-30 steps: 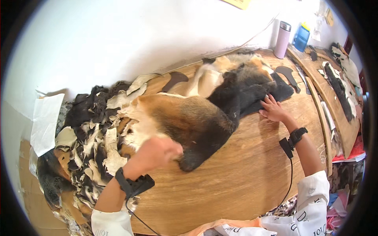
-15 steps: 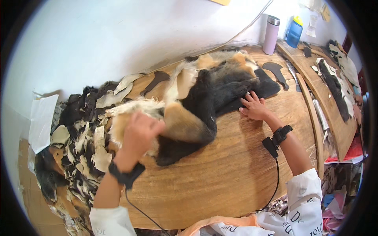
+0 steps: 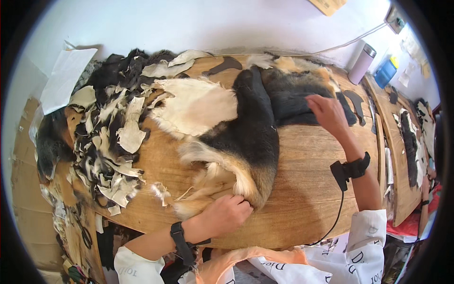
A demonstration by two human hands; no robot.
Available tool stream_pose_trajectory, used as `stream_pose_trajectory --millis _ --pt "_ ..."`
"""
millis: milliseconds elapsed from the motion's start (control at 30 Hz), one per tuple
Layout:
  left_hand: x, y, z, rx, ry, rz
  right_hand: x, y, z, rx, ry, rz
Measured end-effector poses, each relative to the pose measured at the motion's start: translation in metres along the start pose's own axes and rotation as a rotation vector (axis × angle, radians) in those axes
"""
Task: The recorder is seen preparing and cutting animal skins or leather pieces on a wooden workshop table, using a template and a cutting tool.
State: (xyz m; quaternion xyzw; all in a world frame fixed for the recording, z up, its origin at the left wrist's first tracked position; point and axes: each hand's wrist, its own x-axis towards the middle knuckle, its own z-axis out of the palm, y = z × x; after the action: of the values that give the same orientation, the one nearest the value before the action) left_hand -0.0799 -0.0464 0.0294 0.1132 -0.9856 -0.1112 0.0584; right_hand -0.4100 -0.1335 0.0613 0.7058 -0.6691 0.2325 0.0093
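A: What has just changed under our hands?

B: Our left hand [image 3: 231, 213] is lower and closer to us than half a second ago, and the pelt [image 3: 253, 132] is pulled round with it. Its black fur now runs away from that hand, and a broad patch of pale skin [image 3: 198, 104] shows beyond.

A: Do we have hold of it?

B: On the left, yes: our fingers are curled closed on its tan near edge. Our right hand [image 3: 326, 112], spread flat earlier, is now loosely bunched over the dark fur [image 3: 291, 104] just right of the pelt. We cannot tell whether it pinches any, or whether the two are joined.

A: So where does that leave the work?

B: We judge the pelt partly turned and not settled; it lies folded on the counter [image 3: 307, 165] between our hands, with scraps [image 3: 130, 137] left of our left hand.

A: Any writing?

B: Dark lettering on our white sleeves [image 3: 369, 232]. Well beyond our right hand, the flask [image 3: 362, 65] shows none we can read, and the marks on the yellow card [image 3: 327, 5] are too small.
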Motion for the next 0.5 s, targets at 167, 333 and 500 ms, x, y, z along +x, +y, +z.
stream_pose_trajectory --millis 167,333,500 --pt "-0.014 -0.001 -0.017 -0.394 0.003 -0.205 0.033 -0.078 0.025 0.252 0.015 -0.626" --pt "-0.048 -0.001 -0.009 -0.241 0.113 -0.643 0.061 -0.122 0.078 0.085 -0.312 -0.746" --pt "-0.053 0.008 -0.001 -0.494 -0.15 -0.876 0.074 -0.103 0.125 -0.348 -0.344 -0.678"
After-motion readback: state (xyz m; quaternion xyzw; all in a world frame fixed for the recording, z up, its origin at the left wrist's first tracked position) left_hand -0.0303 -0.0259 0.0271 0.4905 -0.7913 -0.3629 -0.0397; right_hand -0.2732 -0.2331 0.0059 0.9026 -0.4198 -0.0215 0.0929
